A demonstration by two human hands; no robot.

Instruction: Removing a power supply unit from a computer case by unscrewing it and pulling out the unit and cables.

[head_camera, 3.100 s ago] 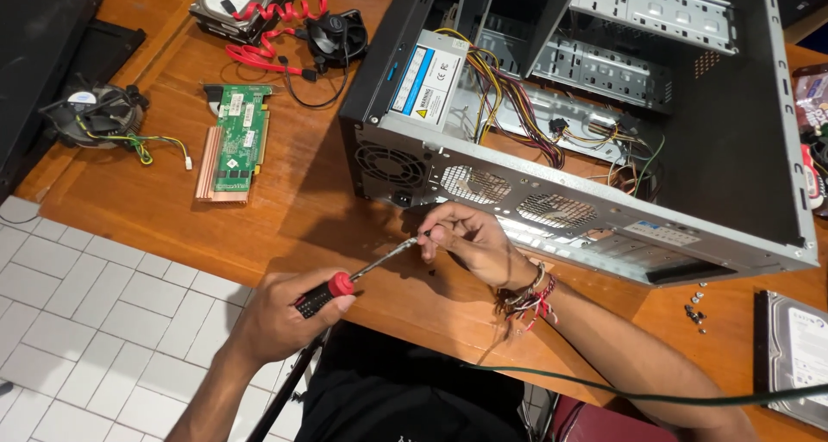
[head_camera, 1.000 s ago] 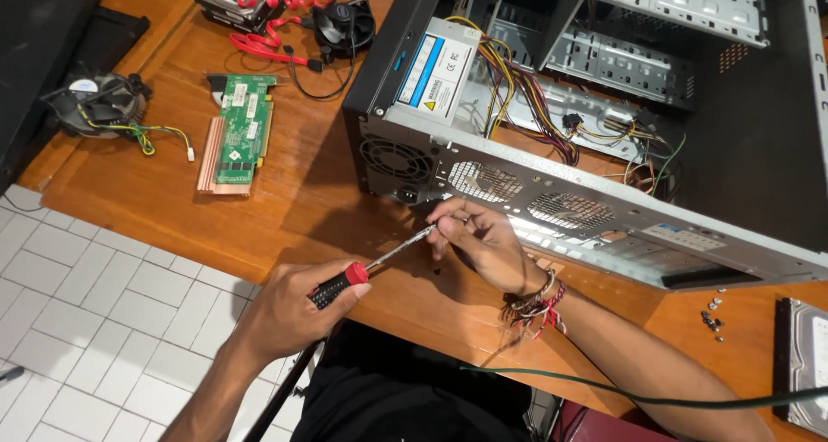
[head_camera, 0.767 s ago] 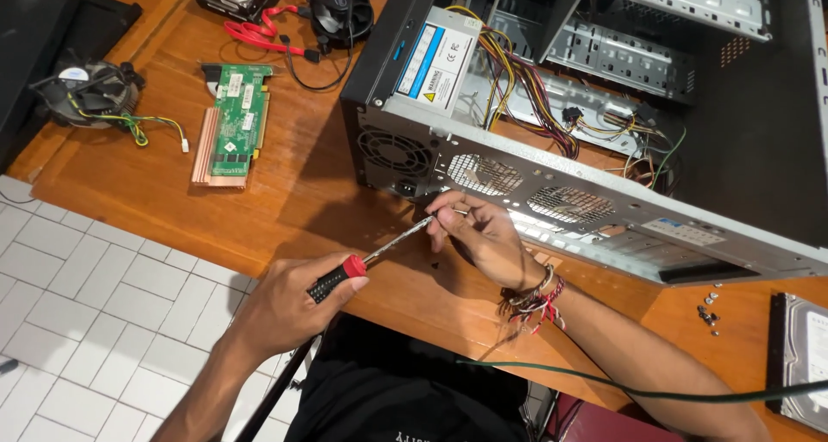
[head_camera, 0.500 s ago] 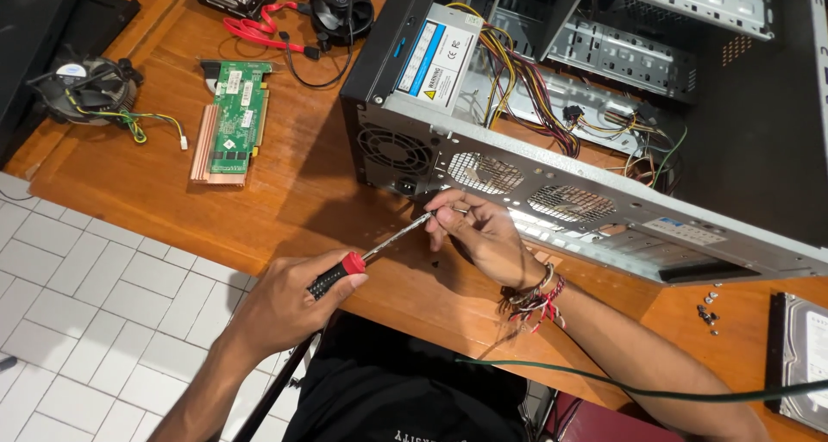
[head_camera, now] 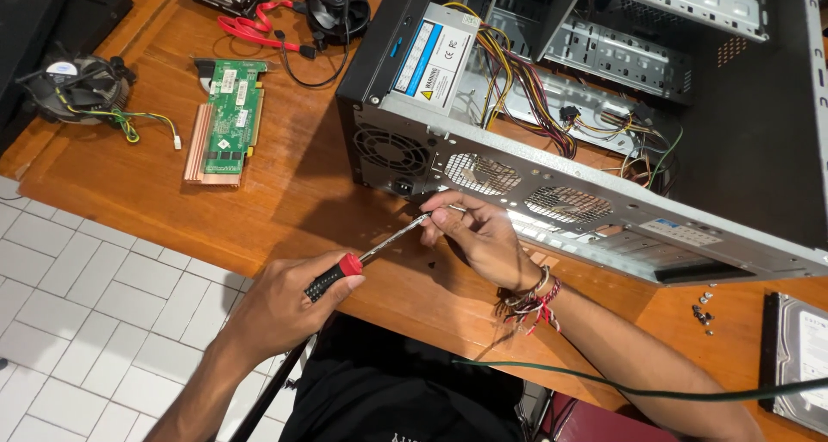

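Keep left hand (head_camera: 280, 308) wrapped tight round the screwdriver (head_camera: 362, 257), shaft square to the computer case (head_camera: 604, 209) rear panel on the desk (head_camera: 285, 200); steady the tip with right hand (head_camera: 479, 235) fingertips pinched around it; press inward while turning.

Rectangular label (head_camera: 435, 56) on power supply (head_camera: 448, 71), 12 o'clock of frame: white, blue band along left edge, yellow warning triangle at lower corner, black print. Small white-and-blue sticker (head_camera: 679, 231) on case rear panel (head_camera: 604, 226), 3 o'clock. White label (head_camera: 811, 356) on hard drive (head_camera: 798, 364), 4 o'clock, cut by frame edge. Small round blue-white sticker (head_camera: 62, 68) on cooler fan (head_camera: 73, 87) hub, 10 o'clock. White stickers on green expansion card (head_camera: 231, 119), 10–11 o'clock.
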